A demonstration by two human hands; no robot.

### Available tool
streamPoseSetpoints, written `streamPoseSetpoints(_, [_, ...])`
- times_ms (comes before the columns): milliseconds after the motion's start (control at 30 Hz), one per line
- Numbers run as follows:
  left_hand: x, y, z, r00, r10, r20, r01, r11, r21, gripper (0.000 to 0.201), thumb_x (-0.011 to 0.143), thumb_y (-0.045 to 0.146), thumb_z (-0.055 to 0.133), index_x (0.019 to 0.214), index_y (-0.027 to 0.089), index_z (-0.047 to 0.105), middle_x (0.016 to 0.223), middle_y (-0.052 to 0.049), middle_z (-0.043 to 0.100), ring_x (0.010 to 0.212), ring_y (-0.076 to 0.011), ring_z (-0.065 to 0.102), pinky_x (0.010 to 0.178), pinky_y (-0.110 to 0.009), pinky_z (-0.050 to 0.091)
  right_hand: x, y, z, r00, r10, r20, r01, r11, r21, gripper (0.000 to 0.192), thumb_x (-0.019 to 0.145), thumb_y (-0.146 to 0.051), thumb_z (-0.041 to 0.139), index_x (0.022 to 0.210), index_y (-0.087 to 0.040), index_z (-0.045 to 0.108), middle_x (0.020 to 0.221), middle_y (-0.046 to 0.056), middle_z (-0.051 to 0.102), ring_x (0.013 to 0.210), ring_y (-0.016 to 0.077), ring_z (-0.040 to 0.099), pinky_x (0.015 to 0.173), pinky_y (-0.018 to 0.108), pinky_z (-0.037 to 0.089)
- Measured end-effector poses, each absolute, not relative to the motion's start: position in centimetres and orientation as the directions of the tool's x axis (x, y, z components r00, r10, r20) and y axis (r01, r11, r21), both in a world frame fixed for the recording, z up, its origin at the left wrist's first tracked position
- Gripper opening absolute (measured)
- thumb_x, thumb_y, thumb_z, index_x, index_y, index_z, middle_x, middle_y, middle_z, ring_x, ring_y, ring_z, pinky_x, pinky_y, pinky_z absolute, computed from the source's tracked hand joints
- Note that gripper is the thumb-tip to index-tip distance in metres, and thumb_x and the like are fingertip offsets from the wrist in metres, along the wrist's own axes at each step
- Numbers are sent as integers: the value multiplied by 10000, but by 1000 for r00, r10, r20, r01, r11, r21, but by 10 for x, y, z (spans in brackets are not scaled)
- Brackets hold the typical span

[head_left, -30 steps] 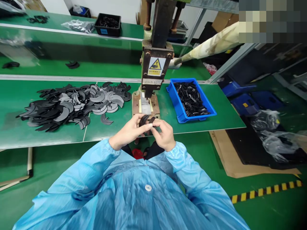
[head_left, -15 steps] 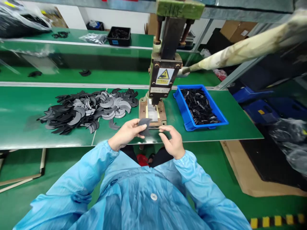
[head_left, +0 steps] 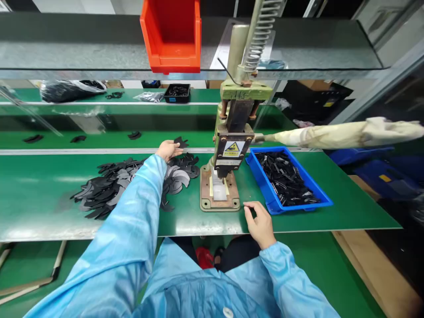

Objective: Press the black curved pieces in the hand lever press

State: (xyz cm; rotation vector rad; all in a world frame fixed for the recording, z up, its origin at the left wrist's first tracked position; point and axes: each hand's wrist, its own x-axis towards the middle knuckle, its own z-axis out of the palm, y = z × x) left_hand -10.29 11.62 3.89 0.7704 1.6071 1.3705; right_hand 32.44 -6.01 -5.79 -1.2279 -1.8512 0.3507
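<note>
Beside crescent heap (head_left: 106, 191) | left fingers (head_left: 175, 151) pinch curved matte piece (head_left: 181, 142) | right fingers' (head_left: 253, 205) closure unclear

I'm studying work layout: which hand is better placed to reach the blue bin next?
Probably the right hand: it is near the blue bin, on the same side of the press. The left hand is across it, with a dark piece at its fingertips.
</note>
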Motion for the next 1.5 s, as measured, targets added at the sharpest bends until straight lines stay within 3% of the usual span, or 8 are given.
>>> streamPoseSetpoints(100, [-109,131,43,-510,834,-211,-10,239,971,227,1020,91,660,1212,67,542,995,-76,674,754,-83,691,818,-302,592,325,-59,-56,-138,853,504,630,468,-619,174,1026,-379,578,1036,-287,726,985,79,795,935,275,780,832,484,666])
streamPoseSetpoints(300, [-134,71,38,-544,838,-30,272,210,939,226,963,203,737,1170,129,685,971,-52,693,822,-142,622,791,-288,514,325,-58,-59,-151,867,475,641,451,-621,194,1033,-373,566,1030,-268,730,999,77,799,958,266,775,873,468,644])
streamPoseSetpoints(433, [-143,-25,18,-438,860,260,660,112,743,283,991,378,688,1175,173,750,1002,-60,725,852,-188,618,823,-317,497,324,-59,-61,-158,879,450,632,440,-638,229,1042,-388,544,1032,-260,732,1027,90,798,990,270,763,908,472,620])
streamPoseSetpoints(600, [-115,-137,-23,-303,874,379,817,34,576,316,1034,452,614,1181,196,726,1144,-113,726,1019,-249,672,945,-390,542,323,-58,-64,-175,887,426,609,438,-661,256,1048,-403,529,1050,-253,738,1070,104,791,1036,281,741,953,483,588])
streamPoseSetpoints(767, [-84,-185,-53,-176,925,338,909,21,416,379,1037,477,618,1311,237,721,1418,-155,703,1329,-350,635,1121,-503,480,318,-60,-62,-170,880,443,587,451,-672,271,1052,-402,529,1042,-232,740,1032,102,785,1013,261,727,951,465,583])
streamPoseSetpoints(967, [-80,-194,-71,-29,927,374,955,-84,284,415,1007,492,663,1361,283,712,1421,-131,734,1293,-392,666,1085,-534,478,325,-75,-39,-209,846,491,591,510,-625,244,1046,-392,556,1029,-232,740,985,60,780,933,183,728,867,366,619])
streamPoseSetpoints(1200, [-69,-182,-73,144,922,361,914,-263,308,396,987,505,668,1332,310,694,1405,-118,742,1290,-376,698,1096,-533,511,397,-29,10,-37,878,477,771,329,-545,258,1035,-369,542,1121,-213,728,1091,96,738,996,211,676,984,420,592])
streamPoseSetpoints(1500, [-62,-163,-76,168,920,353,895,-293,337,370,1013,515,641,1309,299,690,1442,-108,738,1409,-369,648,1175,-557,474,435,42,19,-5,977,213,934,81,-349,249,860,-272,790,1105,-224,804,1197,114,702,1142,253,638,1142,457,523])
